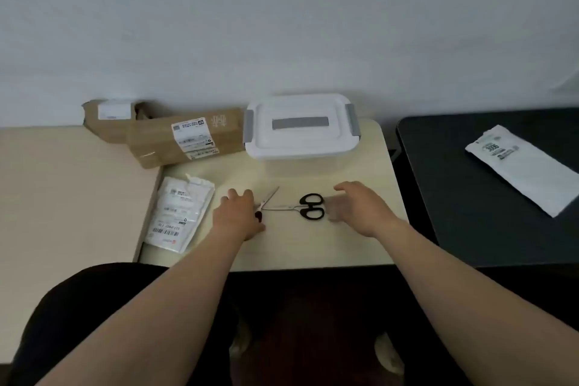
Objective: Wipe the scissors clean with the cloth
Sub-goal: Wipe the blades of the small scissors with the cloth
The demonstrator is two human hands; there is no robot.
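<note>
I'm only starting: nothing is wiped and I see no cloth. The black-handled steel scissors lie mid-surface, long axis along the near edge, tips toward my left hand. My right hand hovers released beside the handles, and should grasp them next. Whether my left grips the small red-handled scissors, I cannot tell.

The left hand is covering the handle end of the small scissors, hiding its grip; only the blades are showing. The right hand is blurring at its fingers beside the black-handled scissors. The right edge is cutting off the white packet.
</note>
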